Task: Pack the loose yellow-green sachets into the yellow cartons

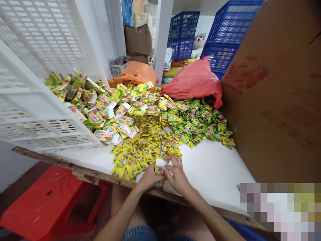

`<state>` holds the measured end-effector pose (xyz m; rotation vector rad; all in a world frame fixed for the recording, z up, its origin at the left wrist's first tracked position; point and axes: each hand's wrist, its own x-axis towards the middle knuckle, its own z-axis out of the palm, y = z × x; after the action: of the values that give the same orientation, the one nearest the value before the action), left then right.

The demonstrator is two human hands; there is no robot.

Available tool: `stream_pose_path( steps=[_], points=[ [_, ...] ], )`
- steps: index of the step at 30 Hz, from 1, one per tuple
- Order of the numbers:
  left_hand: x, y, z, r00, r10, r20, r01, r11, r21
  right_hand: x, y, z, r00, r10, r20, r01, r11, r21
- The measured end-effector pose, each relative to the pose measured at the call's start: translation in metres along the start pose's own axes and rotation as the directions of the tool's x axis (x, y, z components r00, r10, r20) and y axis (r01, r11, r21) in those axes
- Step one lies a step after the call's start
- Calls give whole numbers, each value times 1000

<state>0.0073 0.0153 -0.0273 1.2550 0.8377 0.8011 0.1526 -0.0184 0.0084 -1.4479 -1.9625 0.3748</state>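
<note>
Near the table's front edge, my left hand (149, 178) grips a small printed carton (159, 170) from its left side. The carton's white end flap stands open at the top. My right hand (177, 174) has its fingers bent around the carton's flap and right side; whether a sachet is between them is hidden. Just beyond and left of my hands lies a heap of yellow sachets (135, 164). Green sachets (198, 124) are piled farther right. Many yellow-green cartons (105, 117), several with open white flaps, spill out at the left.
A white plastic crate (75, 132) lies tipped on the left. An orange sack (140, 72) and a red sack (193, 82) lie at the back. A cardboard box (281, 100) walls the right side. Below left is a red stool (45, 201); blue crates (220, 36) are stacked behind.
</note>
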Motion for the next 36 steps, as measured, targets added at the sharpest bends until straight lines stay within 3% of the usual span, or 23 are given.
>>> stream_pose_path(
  steps=[3, 5, 7, 9, 12, 14, 19, 23, 27, 36],
  points=[
    [-8, -3, -2, 988, 87, -127, -95, 994, -62, -11, 6, 9, 996, 82, -26, -78, 988, 136],
    [-13, -3, -3, 975, 114, -191, -130, 989, -70, -20, 12, 17, 968, 224, -113, -178, 931, 319],
    [-15, -3, -5, 979, 121, -163, -130, 991, -43, -28, 15, 26, 918, 362, -162, -246, 840, 484],
    [-13, -1, -8, 989, 114, -93, -116, 993, -21, -32, 15, 32, 904, 409, -124, -276, 780, 562],
    [-9, -1, -12, 989, 120, -84, -119, 993, 16, -27, 9, 34, 939, 342, -48, -255, 782, 569],
    [-8, -1, -13, 985, 138, -100, -136, 990, 26, -21, 7, 34, 953, 296, -67, -211, 805, 554],
    [-12, 3, -10, 982, 156, -108, -170, 977, -130, -18, 7, 39, 907, 391, -158, -229, 771, 595],
    [-16, 12, -11, 970, 227, -90, -226, 974, 18, -21, 2, 33, 949, 281, -144, -173, 846, 505],
    [-20, 15, -10, 945, 291, -147, -272, 953, 135, -20, -6, 24, 966, 216, -144, -135, 892, 431],
    [-16, 18, -3, 935, 248, -254, -182, 949, 258, -12, -9, 15, 971, 215, -106, -170, 930, 325]
  ],
)
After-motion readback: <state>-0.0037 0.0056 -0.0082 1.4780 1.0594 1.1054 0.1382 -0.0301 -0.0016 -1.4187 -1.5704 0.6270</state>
